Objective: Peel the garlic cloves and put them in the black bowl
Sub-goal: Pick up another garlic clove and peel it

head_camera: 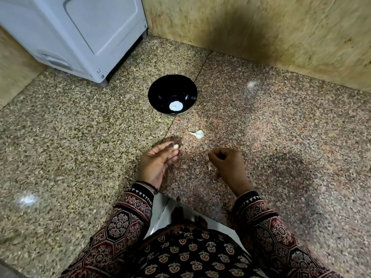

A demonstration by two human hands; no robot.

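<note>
A black bowl (172, 95) stands on the speckled stone floor ahead of me, with a pale round patch and a small light piece at its bottom. My left hand (158, 163) pinches a small peeled garlic clove (176, 146) between thumb and fingertips, below the bowl. An unpeeled white garlic clove (197, 134) lies on the floor between the bowl and my hands. My right hand (227, 164) hangs with fingers curled; thin bits of garlic skin (209, 167) show at its lower edge, and whether it holds them is unclear.
A white appliance (76, 35) stands on feet at the back left. Yellowish stone walls (261, 33) close the corner behind and right of the bowl. My patterned sleeves and lap fill the bottom of the view, with a shiny metal plate (166, 213) by my knees.
</note>
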